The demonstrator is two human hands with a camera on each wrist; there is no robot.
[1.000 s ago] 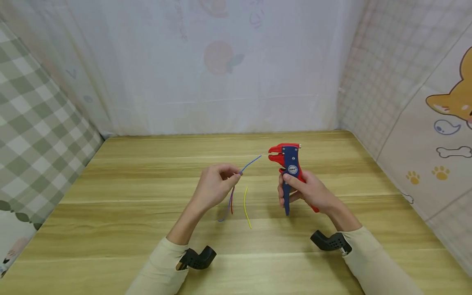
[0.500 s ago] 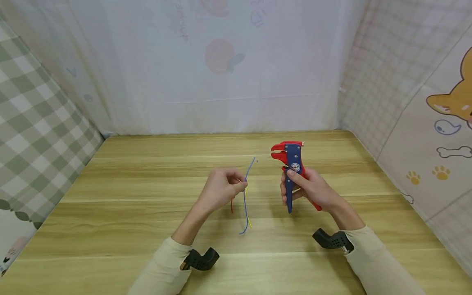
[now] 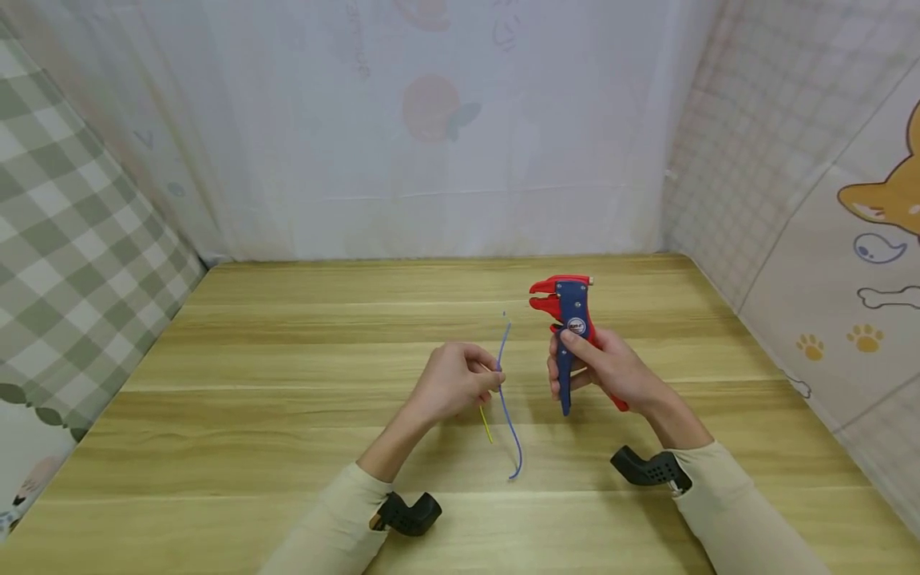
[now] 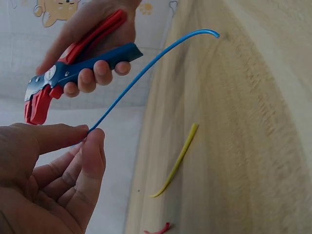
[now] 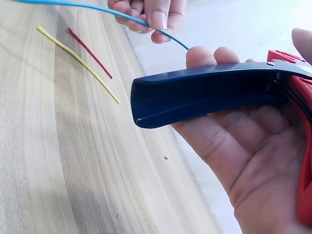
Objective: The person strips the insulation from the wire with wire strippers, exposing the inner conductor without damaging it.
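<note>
Between thumb and forefinger, the left hand (image 3: 460, 382) (image 4: 53, 170) pinches a blue wire (image 3: 509, 423) (image 4: 146, 68) (image 5: 87, 6), whose longer part hangs down and curves at its end. The right hand (image 3: 611, 367) (image 5: 253, 161) grips a red and blue wire stripper (image 3: 573, 307) (image 4: 73, 68) (image 5: 195, 90) held upright, its jaws apart and pointing left with nothing between them. Under the left hand a yellow wire (image 3: 486, 425) (image 4: 179, 160) (image 5: 80, 59) lies on the table, with a red wire (image 4: 158, 229) (image 5: 90, 52) beside it.
A tiny blue piece (image 3: 504, 314) (image 5: 165, 157) lies on the wooden table (image 3: 251, 359) left of the stripper's jaws. Behind the table hangs a pale curtain (image 3: 431, 192); patterned cloths stand at both sides.
The left hand has moved right and toward the person, bringing the blue wire with it, and the wire now stands more upright. The stripper has shifted slightly right. The small blue piece has come into view.
</note>
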